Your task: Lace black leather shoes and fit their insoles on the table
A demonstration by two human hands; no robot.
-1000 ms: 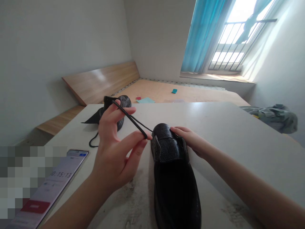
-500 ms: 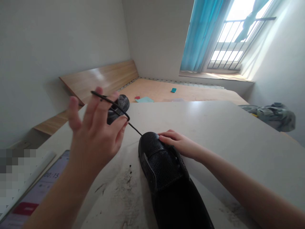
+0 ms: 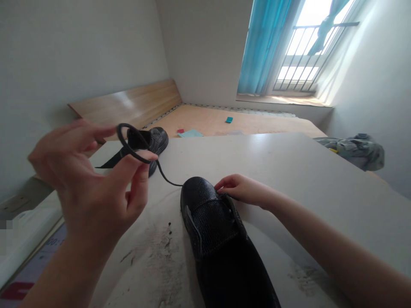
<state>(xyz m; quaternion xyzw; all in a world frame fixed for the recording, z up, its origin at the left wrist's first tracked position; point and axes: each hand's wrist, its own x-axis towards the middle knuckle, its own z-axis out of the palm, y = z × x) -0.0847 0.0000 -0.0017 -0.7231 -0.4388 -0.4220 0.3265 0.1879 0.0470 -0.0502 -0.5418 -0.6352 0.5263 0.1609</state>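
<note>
A black leather shoe lies toe-forward on the white table, its flaps spread around the tongue. My left hand, raised to the left of the toe, pinches a looped black shoelace between fingertips. One strand of this lace runs down to the toe and passes out of sight there. At the right side of the toe, my right hand has its fingers bent and gripping the shoe by its edge; the fingertips are partly hidden. Another black shoe stands farther back, behind my left hand.
A phone showing a timer lies at the lower left, partly behind my left forearm. Dark smudges mark the white table. Beyond its far edge is a wooden bed board with small coloured items. Greyish cloth lies at the right.
My left hand has moved left and turned, and the lace loop has rounded out. Its strand to the shoe now sags instead of running straight. My right fingers have bent more at the shoe's edge.
</note>
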